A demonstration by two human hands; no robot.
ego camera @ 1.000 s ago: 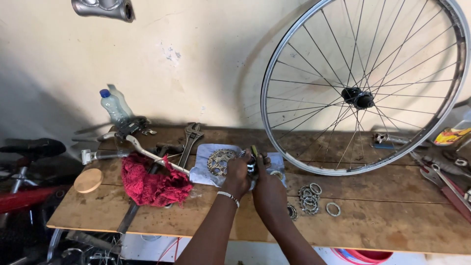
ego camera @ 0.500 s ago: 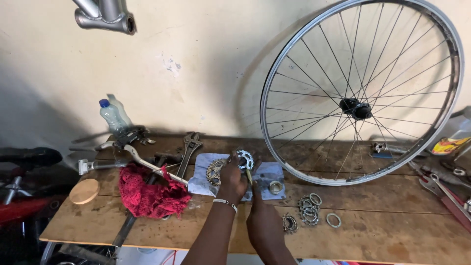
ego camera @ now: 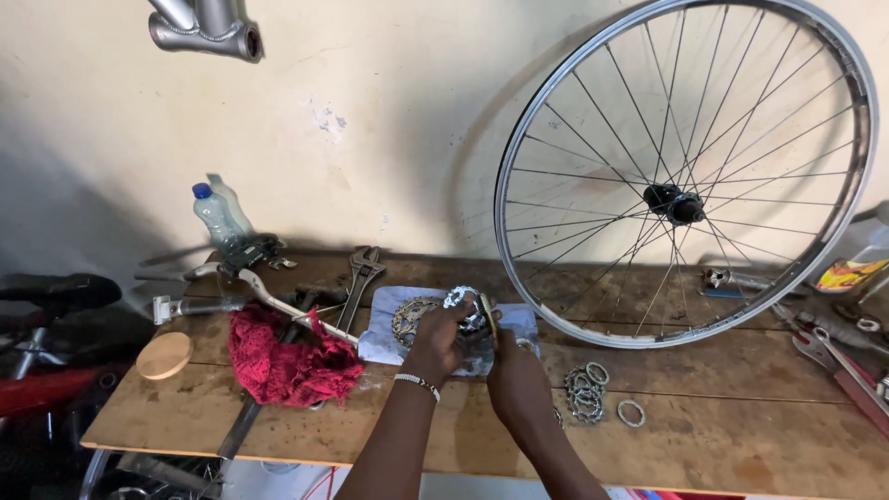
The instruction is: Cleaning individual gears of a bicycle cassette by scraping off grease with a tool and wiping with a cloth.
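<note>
1. At the far left, off the counter's edge, a black bicycle saddle is sitting beside a round wooden disc that is lying on the boards.
2. Behind that, a clear plastic bottle with a blue cap is standing against the wall, with a brake lever and a chrome bar lying in front of it.
3. A crumpled red rag is lying just left of my work, and an adjustable wrench is resting behind it, its handle pointing towards me.
4. I am holding a stack of silver sprockets above a pale cloth; a larger toothed cog is lying flat on that cloth, touching my left hand.
5. My left hand is clamping the stack from the left and below, fingers curled over it.
6. My right hand is closing on the stack's right edge. Both hands are close together on the one piece, neither nearer than the other.
7. The stack is lying straight ahead of my hands, and its axis appears to be tilting up and away from me; I cannot tell the exact lean.
8. Just right of my right hand, loose rings and spacers are lying on the boards.
9. A spoked bicycle wheel is leaning upright against the wall.
10. At the far right, red-handled tools are lying at the counter's end.
</note>
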